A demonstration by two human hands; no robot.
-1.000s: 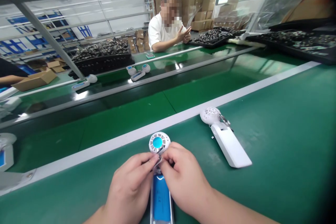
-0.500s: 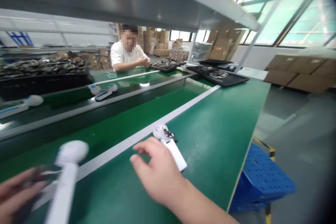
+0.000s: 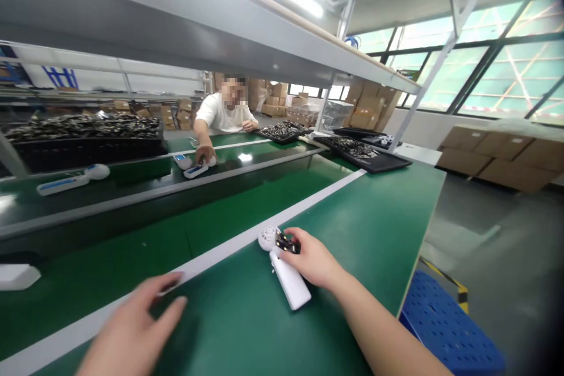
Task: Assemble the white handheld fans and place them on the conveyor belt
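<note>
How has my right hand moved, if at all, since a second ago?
Yes. Judged against the white strip, your right hand has gone rightward along it, and now grips the dark part at the white fan.

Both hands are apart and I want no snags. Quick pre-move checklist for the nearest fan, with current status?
1. Fan supported by the bench: ok, it lies on the green top.
2. Right hand on the board: ok, thumb and fingers close around it beside the fan's head.
3. Left hand empty: ok, fingers apart, nothing seen in it.
4. Both hands at the fan: not ok, the left is well away from it.
5. Board's wires sound: cannot tell, too small and partly covered.
6. Co-worker's reaching hand clear of this fan: ok, it is across the line.
</note>
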